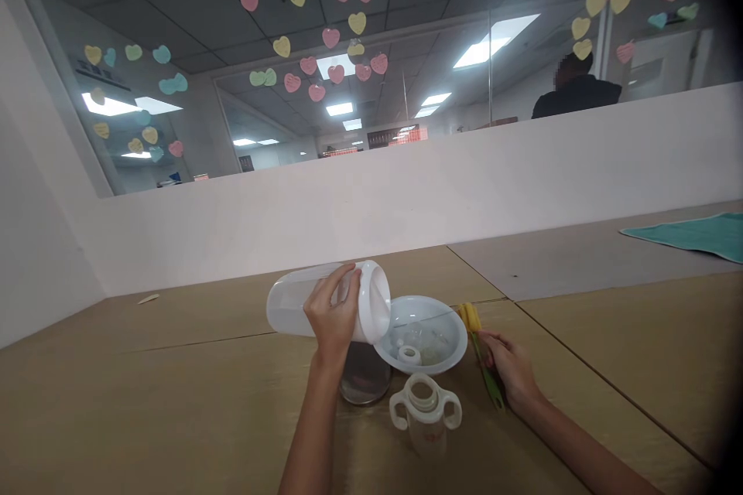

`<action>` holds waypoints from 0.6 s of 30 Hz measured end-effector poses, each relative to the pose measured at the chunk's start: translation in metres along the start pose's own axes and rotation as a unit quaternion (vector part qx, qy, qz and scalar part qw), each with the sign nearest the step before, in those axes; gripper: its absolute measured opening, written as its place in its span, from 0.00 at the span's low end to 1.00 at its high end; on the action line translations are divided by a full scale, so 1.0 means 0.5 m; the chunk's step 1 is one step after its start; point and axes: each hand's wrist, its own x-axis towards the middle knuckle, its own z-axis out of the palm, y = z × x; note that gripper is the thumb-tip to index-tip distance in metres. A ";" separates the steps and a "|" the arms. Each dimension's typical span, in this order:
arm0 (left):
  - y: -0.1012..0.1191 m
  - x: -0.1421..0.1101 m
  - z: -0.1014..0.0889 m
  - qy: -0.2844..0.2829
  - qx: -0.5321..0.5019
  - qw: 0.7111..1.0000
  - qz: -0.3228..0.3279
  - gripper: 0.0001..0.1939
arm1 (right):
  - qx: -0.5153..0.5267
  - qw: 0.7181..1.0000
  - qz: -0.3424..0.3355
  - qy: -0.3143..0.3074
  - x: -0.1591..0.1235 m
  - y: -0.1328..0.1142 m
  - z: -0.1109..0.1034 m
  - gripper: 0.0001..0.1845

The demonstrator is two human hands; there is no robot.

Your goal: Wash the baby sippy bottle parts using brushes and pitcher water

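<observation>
— Where's the jug (316,308)?
— Tipped on its side in the left hand (333,317), its mouth over the bowl (441,321) on the table (174,402).
— And nearer the person?
— A handled bottle (425,410); a jar (364,380) just left of it.
— Right of the bowl?
— A brush (479,348), under the right hand (514,371).

I see the centre of the table (174,402) crowded; my left hand (333,317) holds a tilted white jug (302,305) over the bowl (441,325), blocking any pass from above there; a glass jar (364,379) stands just under the jug, and a two-handled baby bottle (426,410) stands just in front of the bowl, so the gaps between them are narrow; my right hand (511,367) rests beside a green-handled brush (484,360) right of the bowl; broad bare tabletop lies open to the left and far right; a teal cloth (690,236) lies well apart; the white partition wall (406,193) closes the back.
</observation>
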 end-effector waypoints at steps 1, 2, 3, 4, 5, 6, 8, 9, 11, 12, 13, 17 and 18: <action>0.000 0.000 0.000 -0.001 0.003 1.000 -0.002 0.06 | 0.001 1.000 0.001 0.002 -0.002 -0.002 0.000 0.20; 0.000 0.000 0.001 -0.002 0.004 1.000 -0.004 0.06 | 0.001 1.000 0.002 0.004 -0.003 -0.004 0.000 0.20; 0.000 0.000 0.001 -0.002 0.005 1.000 -0.005 0.06 | 0.002 1.000 0.004 0.006 -0.004 -0.005 0.000 0.20; 0.000 0.000 0.002 -0.004 0.004 1.000 -0.006 0.06 | 0.003 1.000 0.005 0.006 -0.005 -0.007 0.001 0.20; -0.001 0.000 0.002 -0.005 0.002 1.000 -0.005 0.06 | 0.002 1.000 0.005 0.006 -0.006 -0.007 0.001 0.20; -0.002 0.000 0.002 -0.006 0.001 1.000 -0.004 0.06 | -0.002 1.000 0.007 0.005 -0.006 -0.008 0.000 0.20; -0.003 0.000 0.003 -0.007 0.000 1.000 0.002 0.06 | -0.012 1.000 0.004 0.002 -0.006 -0.007 0.000 0.20; -0.003 -0.001 0.003 -0.006 0.001 1.000 0.005 0.06 | -0.017 1.000 0.002 0.000 -0.005 -0.006 -0.001 0.20; -0.002 -0.002 0.004 -0.008 0.000 1.000 0.009 0.06 | -0.024 1.000 -0.007 -0.005 -0.004 -0.003 -0.002 0.20; -0.002 -0.002 0.004 -0.009 -0.002 1.000 0.011 0.05 | -0.024 1.000 -0.009 -0.007 -0.004 -0.003 -0.002 0.20; -0.001 -0.003 0.004 -0.011 -0.003 1.000 0.013 0.05 | -0.022 1.000 -0.010 -0.007 -0.004 -0.003 -0.002 0.20; -0.001 0.000 0.000 -0.007 0.001 1.000 -0.009 0.05 | -0.018 1.000 -0.004 -0.004 -0.006 -0.006 -0.001 0.20; -0.002 0.003 -0.003 0.000 0.002 1.000 -0.025 0.06 | -0.018 1.000 -0.004 -0.003 -0.006 -0.006 -0.001 0.20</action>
